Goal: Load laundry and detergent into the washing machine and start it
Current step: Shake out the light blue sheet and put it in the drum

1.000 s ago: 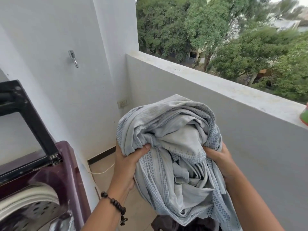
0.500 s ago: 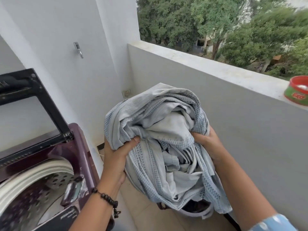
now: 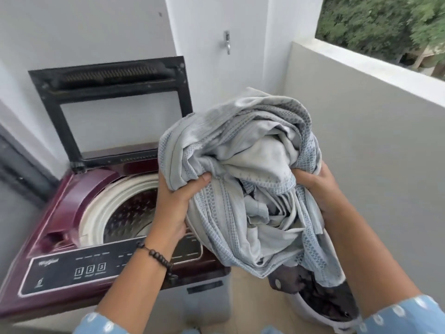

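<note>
Crumpled grey woven cloth (image 3: pixel 243 179), now beside washer (image 3: pixel 72 208)

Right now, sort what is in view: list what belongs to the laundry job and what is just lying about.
Belongs to the job:
washing machine, lid up, drum open
bundle of grey cloth, gripped by the left hand and the right hand
basket holding dark clothes

Just there:
wall hook
balcony wall
trees

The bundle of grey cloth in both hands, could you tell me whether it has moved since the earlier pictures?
Yes. The bundle of cloth has swung left toward the washing machine: earlier it hung apart from the machine by the balcony wall; now its left edge overlaps the drum opening.
</note>
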Demonstrator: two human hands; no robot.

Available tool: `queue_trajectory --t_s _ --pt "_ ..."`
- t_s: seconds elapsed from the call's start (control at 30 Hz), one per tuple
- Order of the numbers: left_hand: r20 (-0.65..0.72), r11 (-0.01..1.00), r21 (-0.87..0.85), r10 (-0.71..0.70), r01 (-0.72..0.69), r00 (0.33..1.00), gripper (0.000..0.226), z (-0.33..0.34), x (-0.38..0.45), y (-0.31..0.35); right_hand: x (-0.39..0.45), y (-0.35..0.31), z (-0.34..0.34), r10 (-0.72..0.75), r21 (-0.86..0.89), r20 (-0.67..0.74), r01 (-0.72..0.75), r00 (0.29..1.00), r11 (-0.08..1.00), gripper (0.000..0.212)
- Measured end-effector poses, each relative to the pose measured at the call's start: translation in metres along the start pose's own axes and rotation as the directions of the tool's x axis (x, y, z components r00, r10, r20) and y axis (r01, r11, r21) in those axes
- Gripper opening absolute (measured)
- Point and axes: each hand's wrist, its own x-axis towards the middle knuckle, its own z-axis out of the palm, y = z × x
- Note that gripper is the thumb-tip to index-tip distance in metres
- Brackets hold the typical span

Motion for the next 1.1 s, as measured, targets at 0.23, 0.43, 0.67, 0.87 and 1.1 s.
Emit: queue_trajectory --t_s 0.23,0.43,0.67,0.87,1.1 --pt "-0.107 0.992 0.052 0.123 -0.118 0.987 0.090 -0.097 0.051 0.038 0.059 0.025 0.107 -0.008 -0.035 0.085 0.011 0.996 0.999 0.072" --pt "-0.229 0.992 0.093 0.101 -0.081 0.968 0.077 -0.192 0.113 0.045 0.125 0.076 0.207 0.080 -0.085 0.168 -0.066 0.983 0.994 0.046" --pt "-0.315 0.984 0.162 -0.024 0.079 0.949 0.077 -0.279 0.155 -0.008 0.150 0.180 0.261 0.235 -0.194 0.113 -0.210 0.965 0.958 0.051" --pt "-0.327 0.831 0.219 -0.432 0.512 0.841 0.087 -0.310 0.181 -0.094 0.163 0.262 0.259 0.525 -0.441 -0.020 -0.479 0.851 0.759 0.045" --pt "-0.356 0.498 0.132 -0.783 0.857 0.510 0.100 -0.319 0.201 -0.173 0.188 0.316 0.257 0.746 -0.638 -0.208 -0.666 0.633 0.386 0.084"
